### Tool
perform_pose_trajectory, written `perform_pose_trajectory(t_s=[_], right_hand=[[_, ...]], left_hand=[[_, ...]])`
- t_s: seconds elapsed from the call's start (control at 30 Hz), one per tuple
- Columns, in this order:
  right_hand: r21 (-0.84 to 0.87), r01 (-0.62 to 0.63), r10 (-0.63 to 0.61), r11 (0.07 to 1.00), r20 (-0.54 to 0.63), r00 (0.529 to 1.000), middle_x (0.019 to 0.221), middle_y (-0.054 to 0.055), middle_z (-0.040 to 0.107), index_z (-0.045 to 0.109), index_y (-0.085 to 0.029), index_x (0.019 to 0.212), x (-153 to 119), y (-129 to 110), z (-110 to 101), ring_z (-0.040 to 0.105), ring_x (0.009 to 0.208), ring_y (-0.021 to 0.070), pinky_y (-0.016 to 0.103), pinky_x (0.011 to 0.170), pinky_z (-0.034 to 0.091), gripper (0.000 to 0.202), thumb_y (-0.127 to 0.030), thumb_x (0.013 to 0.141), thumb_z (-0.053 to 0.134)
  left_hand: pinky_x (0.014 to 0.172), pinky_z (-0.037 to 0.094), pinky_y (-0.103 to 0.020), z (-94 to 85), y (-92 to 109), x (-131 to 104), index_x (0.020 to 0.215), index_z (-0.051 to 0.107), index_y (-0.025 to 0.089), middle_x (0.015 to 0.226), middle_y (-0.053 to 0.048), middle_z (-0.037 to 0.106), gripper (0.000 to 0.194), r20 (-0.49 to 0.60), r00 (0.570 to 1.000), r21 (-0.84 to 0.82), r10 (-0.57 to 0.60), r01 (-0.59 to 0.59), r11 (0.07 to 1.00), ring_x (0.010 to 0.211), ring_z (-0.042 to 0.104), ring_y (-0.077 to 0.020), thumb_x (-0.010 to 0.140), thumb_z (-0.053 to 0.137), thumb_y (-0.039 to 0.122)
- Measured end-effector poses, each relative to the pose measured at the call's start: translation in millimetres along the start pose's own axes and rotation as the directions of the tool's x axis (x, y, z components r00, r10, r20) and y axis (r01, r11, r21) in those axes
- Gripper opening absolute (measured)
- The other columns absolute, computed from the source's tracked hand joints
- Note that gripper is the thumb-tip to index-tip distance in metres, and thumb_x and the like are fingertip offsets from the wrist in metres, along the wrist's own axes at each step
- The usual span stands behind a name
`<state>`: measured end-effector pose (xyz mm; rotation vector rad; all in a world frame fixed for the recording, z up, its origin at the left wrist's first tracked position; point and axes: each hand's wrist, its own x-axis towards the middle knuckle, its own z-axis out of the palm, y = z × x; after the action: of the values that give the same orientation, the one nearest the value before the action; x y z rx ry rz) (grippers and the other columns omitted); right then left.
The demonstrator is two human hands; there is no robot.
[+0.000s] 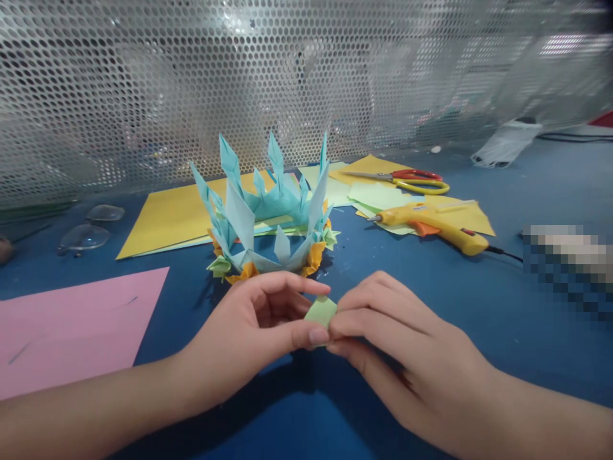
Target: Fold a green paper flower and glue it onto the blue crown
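Note:
A small piece of light green paper (320, 312) is held between both hands above the blue table. My left hand (268, 319) grips it from the left, thumb at the lower edge and forefinger at the top. Its right corner is pinched in the fingertips of my right hand (397, 345). Just behind my hands stands a light blue folded-paper crown (239, 217) with tall points, and orange and green paper pieces around its base. My left hand overlaps part of the crown's front edge.
Yellow paper sheets (163, 220) lie behind the crown. To the right are a yellow glue gun (435, 227) with a cord and red-and-yellow scissors (397, 179) on paper. Pink paper (81, 326) and eyeglasses (86, 236) lie left. A perforated metal panel (268, 83) stands behind.

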<state>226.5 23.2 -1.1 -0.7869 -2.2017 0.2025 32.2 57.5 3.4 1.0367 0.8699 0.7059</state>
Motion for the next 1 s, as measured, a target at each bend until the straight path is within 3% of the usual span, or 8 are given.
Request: perform_pose_trajectory(t_s=[0.23,0.43,0.5,0.63,0.7,0.83,1.0], right_hand=[[0.113,-0.251,0.246,0.961,0.052,0.968,0.075,-0.003,0.065,0.060,-0.022,0.083,-1,0,-1,0.062,0.071,0.0103,0.017,0.064,0.050,0.024,0.001,0.086,0.053],[0.149,-0.437,0.439,0.887,0.021,0.898,0.079,-0.005,0.063,0.057,-0.023,0.086,-5,-2,2,0.059,0.069,0.0082,0.017,0.066,0.049,0.019,-0.005,0.083,0.059],[0.215,-0.519,0.522,0.827,0.050,0.852,0.083,-0.004,0.064,0.057,-0.024,0.090,-4,-1,3,0.061,0.072,0.0099,0.020,0.067,0.051,0.016,-0.010,0.084,0.062],[0.449,-0.668,0.643,0.593,0.235,0.729,0.077,-0.007,0.067,0.055,-0.027,0.092,-1,2,5,0.066,0.070,0.0111,0.022,0.065,0.054,0.015,-0.015,0.086,0.063],[0.506,-0.683,0.656,0.527,0.269,0.706,0.076,-0.007,0.068,0.054,-0.027,0.091,0,3,5,0.067,0.072,0.0111,0.022,0.066,0.055,0.016,-0.015,0.087,0.062],[0.523,-0.679,0.655,0.515,0.271,0.705,0.076,-0.006,0.068,0.051,-0.028,0.093,-1,1,5,0.068,0.071,0.0118,0.022,0.065,0.054,0.016,-0.015,0.088,0.059],[0.539,-0.664,0.624,0.518,0.293,0.724,0.076,-0.006,0.068,0.043,-0.029,0.091,-1,-4,8,0.067,0.069,0.0138,0.023,0.060,0.052,0.021,-0.015,0.085,0.057]], left_hand=[[0.068,0.057,-0.014,0.3,-1,-1,0.091,0.078,0.024,0.076,0.008,0.081,0.043,0.028,1.000,0.011,-0.013,0.013,1.000,0.072,0.074,-0.0090,0.059,0.089,-0.002],[0.074,0.057,-0.014,1.7,-1,0,0.092,0.079,0.027,0.085,0.007,0.083,0.029,0.031,0.999,0.115,0.041,-0.044,0.992,0.078,0.075,-0.0092,0.072,0.085,0.007],[0.076,0.057,-0.013,1.7,-2,-1,0.094,0.079,0.030,0.089,0.008,0.083,0.027,0.050,0.997,0.123,0.063,-0.069,0.990,0.082,0.076,-0.0089,0.077,0.082,0.010],[0.075,0.056,-0.012,2.7,-4,-2,0.096,0.080,0.033,0.089,0.009,0.082,0.031,0.039,0.994,0.175,0.101,-0.106,0.979,0.083,0.075,-0.0090,0.080,0.076,0.006],[0.076,0.055,-0.014,3.4,-5,-2,0.098,0.080,0.034,0.087,0.009,0.082,0.036,0.019,0.992,0.224,0.125,-0.126,0.966,0.083,0.075,-0.0102,0.079,0.073,0.004],[0.070,0.054,-0.019,2.4,-9,-3,0.102,0.080,0.036,0.096,0.003,0.073,0.041,-0.001,0.969,0.373,0.248,-0.230,0.899,0.086,0.071,-0.0143,0.076,0.070,0.005],[0.059,0.048,-0.018,1.3,-11,-5,0.102,0.079,0.042,0.090,0.004,0.059,0.050,0.059,0.946,0.448,0.318,-0.309,0.839,0.072,0.060,-0.0097,0.075,0.064,0.003]])
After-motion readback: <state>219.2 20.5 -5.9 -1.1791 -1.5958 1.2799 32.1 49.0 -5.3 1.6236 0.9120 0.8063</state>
